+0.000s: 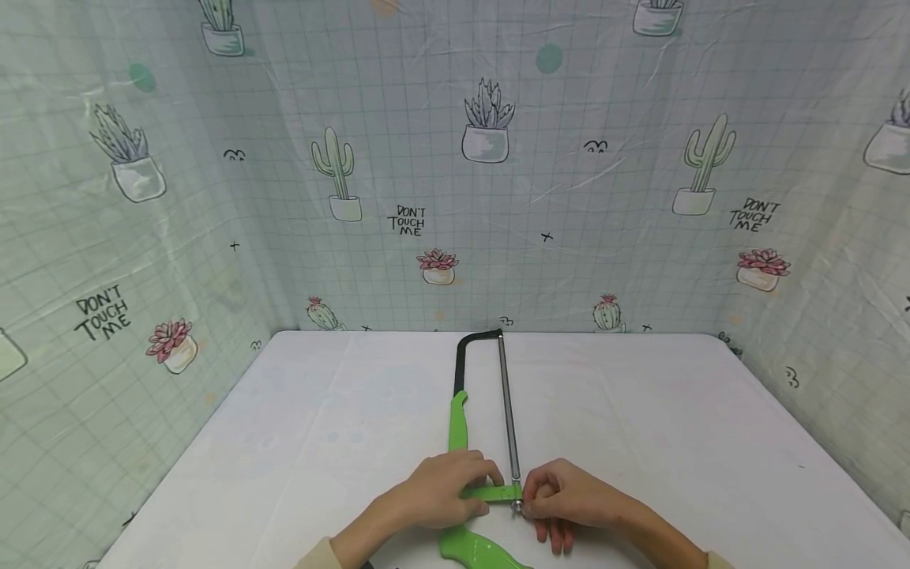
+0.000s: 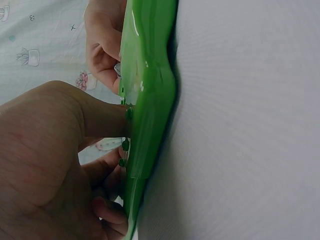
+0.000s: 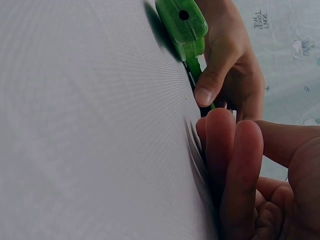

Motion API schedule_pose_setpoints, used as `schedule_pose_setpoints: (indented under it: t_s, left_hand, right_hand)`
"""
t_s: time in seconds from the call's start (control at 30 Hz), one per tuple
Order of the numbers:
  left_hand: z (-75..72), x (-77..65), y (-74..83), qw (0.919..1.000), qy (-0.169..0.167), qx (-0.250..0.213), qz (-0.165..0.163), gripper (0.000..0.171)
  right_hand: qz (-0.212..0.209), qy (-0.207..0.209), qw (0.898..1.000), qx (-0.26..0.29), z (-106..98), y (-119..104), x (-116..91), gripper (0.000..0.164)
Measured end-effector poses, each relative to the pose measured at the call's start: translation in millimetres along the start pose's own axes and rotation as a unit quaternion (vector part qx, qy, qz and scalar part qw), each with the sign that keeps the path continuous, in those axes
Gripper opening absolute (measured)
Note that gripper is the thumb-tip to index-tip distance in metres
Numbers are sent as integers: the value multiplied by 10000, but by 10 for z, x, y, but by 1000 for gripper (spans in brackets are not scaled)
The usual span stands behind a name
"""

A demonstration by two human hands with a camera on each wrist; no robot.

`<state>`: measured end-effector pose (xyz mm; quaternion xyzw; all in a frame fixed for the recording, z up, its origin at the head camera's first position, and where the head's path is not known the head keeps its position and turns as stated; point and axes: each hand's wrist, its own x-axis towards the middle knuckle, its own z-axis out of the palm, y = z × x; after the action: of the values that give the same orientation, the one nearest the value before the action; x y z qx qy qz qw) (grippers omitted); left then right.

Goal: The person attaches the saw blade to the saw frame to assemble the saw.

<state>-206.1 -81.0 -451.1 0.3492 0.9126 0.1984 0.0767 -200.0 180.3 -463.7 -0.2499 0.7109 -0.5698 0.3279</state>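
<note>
A hacksaw (image 1: 459,427) with a green handle section and a black front frame lies on the white table. Its narrow blade (image 1: 508,403) runs along the right side of the frame. My left hand (image 1: 444,491) grips the green frame near the crossbar, its thumb against the green body in the left wrist view. At the crossbar's right end sits a small silver wing nut (image 1: 517,506). My right hand (image 1: 572,499) pinches this nut between thumb and index finger. The fingers of my right hand (image 3: 235,170) hide the nut in the right wrist view.
The white table (image 1: 661,427) spreads out on both sides of the saw. A patterned cloth (image 1: 398,95) with potted plants hangs behind and around it. A small dark thing (image 1: 366,564) shows partly by the left forearm at the lower edge.
</note>
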Motion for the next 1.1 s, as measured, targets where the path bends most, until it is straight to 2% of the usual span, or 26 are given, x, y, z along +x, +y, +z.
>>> schedule_pose_setpoints:
  t_s: [0.67,1.1]
  left_hand:
    - [1,-17,17,10000,8,32,-34,29]
    - [-2,-17,25,10000,-10,14,-44,28]
  right_hand:
    - [-95,15,9999,28,5,38,-7,10]
    - [7,69,9999,-77,22,2,-18,9]
